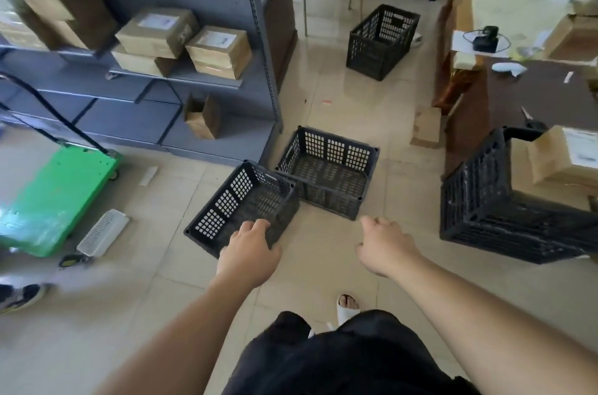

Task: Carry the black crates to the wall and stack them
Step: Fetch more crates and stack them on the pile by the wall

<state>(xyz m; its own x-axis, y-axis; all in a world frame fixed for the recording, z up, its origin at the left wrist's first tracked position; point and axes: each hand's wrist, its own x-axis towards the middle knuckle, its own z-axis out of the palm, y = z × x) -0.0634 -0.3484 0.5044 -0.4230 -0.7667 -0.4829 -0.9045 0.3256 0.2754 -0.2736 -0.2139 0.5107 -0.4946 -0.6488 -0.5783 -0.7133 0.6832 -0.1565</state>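
Several black perforated crates stand on the tiled floor. The nearest crate [233, 200] sits askew, its far corner against a second crate [326, 171]. My left hand [249, 252] is on the nearest crate's near right rim, fingers curled over the edge into it. My right hand [385, 245] hovers over bare floor to the right of both crates, fingers loosely curled, holding nothing. A third crate [382, 41] stands farther off by a chair. A larger black crate [495, 210] at the right holds cardboard boxes.
Grey metal shelving [259, 48] with cardboard boxes fills the left. A green platform trolley [55, 197] and a white perforated tray [103, 232] lie at lower left, with another person's shoe [19, 296]. A brown table [530, 93] stands at right; a small carton [427, 126] lies beside it.
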